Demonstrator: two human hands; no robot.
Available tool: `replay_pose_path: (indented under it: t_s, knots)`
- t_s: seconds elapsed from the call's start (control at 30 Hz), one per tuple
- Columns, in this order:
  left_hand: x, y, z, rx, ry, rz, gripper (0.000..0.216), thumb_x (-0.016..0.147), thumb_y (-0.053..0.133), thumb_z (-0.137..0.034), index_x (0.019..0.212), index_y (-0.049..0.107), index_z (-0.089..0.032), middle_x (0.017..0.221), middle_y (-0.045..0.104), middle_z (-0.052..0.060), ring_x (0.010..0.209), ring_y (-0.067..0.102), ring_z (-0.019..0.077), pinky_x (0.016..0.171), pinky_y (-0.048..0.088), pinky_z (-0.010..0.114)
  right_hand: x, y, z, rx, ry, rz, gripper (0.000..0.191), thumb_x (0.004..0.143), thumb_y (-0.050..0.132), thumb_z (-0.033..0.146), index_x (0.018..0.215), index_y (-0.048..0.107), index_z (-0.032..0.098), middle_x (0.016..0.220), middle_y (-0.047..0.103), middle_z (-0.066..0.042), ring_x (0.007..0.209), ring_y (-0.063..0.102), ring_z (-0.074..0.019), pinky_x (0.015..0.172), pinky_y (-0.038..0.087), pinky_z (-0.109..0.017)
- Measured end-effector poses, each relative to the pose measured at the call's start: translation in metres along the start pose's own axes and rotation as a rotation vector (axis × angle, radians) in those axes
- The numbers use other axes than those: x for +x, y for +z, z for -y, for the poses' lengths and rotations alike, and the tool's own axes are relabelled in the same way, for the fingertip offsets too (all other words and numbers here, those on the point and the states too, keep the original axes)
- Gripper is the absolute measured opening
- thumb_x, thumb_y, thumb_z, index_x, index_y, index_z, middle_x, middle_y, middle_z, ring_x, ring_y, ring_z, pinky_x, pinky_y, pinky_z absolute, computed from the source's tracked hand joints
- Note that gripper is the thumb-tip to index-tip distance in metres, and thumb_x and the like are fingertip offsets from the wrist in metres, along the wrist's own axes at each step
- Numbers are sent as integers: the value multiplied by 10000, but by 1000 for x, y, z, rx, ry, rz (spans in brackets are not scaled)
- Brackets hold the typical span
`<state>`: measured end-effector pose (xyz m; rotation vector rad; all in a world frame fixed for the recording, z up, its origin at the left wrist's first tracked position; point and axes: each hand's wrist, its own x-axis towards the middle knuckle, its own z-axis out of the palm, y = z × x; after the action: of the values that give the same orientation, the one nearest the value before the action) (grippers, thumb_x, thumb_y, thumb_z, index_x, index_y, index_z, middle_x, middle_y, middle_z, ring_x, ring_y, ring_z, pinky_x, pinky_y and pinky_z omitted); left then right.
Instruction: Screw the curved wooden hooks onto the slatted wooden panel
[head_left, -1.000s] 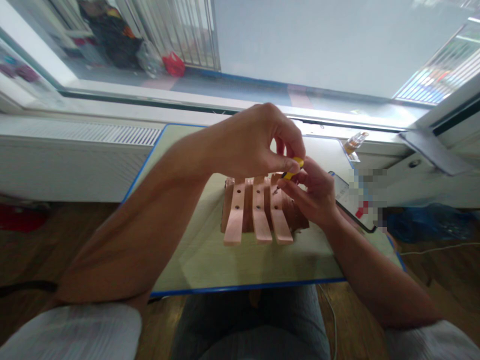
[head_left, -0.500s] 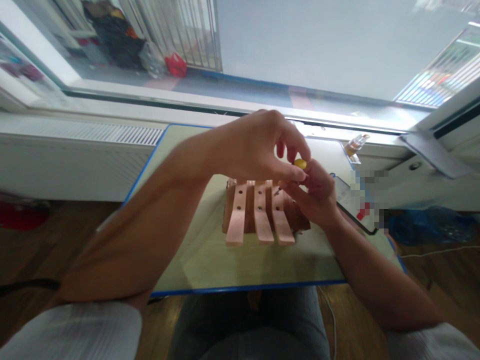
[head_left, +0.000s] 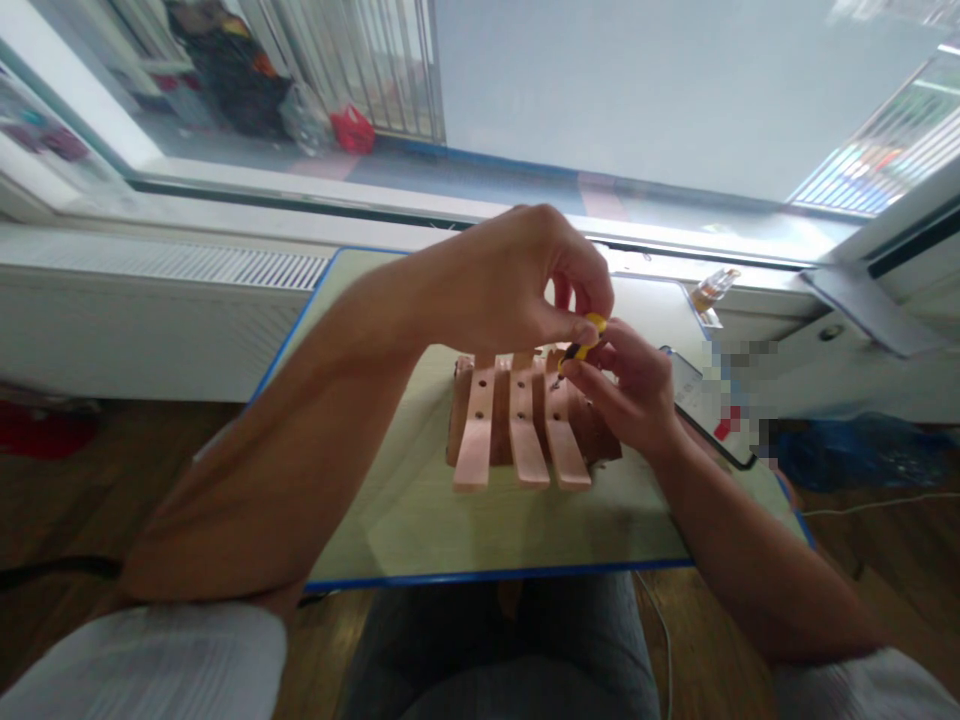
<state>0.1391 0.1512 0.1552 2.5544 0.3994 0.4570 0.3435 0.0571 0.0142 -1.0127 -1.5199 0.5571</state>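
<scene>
A small yellow-and-black screwdriver (head_left: 576, 352) stands tilted over the rightmost of three light wooden strips (head_left: 568, 455). Its tip is at the upper hole of that strip, where a screw seems to sit. My left hand (head_left: 525, 280) reaches over from the left and pinches the top of the handle between thumb and finger. Lower down, my right hand (head_left: 634, 385) holds the handle near its shaft from the right. The strips lie on a brown wooden board (head_left: 501, 440), each with two dark holes or screw heads along it; their front ends jut past the board.
The board lies on a small table (head_left: 390, 520) with a blue edge. At the right a phone (head_left: 701, 395) rests on the tabletop, partly pixelated. A clear bottle (head_left: 714, 290) is by the far right corner. Behind are a radiator (head_left: 150, 320) and a window.
My left fingers have shifted slightly left and turned on the handle, so more of the yellow-and-black screwdriver shows. My right hand stays about where it was. The board and strips have barely moved.
</scene>
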Motion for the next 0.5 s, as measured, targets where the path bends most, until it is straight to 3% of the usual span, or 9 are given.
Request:
replay_pose_path:
  t_s: [0.1,0.23,0.4,0.5]
  knots:
    - [-1,-1,-4,-18,-3,23,197,969,691,-203,1068,858,-172,1074,849,55,950,693,165,896,501,302,1,-2,2,-35,-52,18,130,979,864,314,1093,840,256,1024,707,-38,820,643,-162,707,532,-365]
    - [-1,2,-4,-11,13,2,196,958,706,-192,1068,866,-162,1051,846,44,940,711,157,880,508,292,2,-1,1,-35,-40,-4,115,955,890,313,1011,812,250,922,673,-5,771,604,-147,676,503,-344]
    - [3,8,3,-22,-19,-70,159,901,817,-333,992,850,-207,970,816,32,909,725,191,814,512,309,1,4,0,-37,-7,-58,256,903,937,305,866,689,250,780,607,58,683,540,-109,605,449,-293]
    - [4,10,4,-18,-28,-93,108,904,815,-318,916,818,-210,917,805,26,875,713,190,801,514,324,0,5,-2,-16,32,-89,369,860,980,327,826,620,254,770,601,67,671,538,-104,583,427,-287]
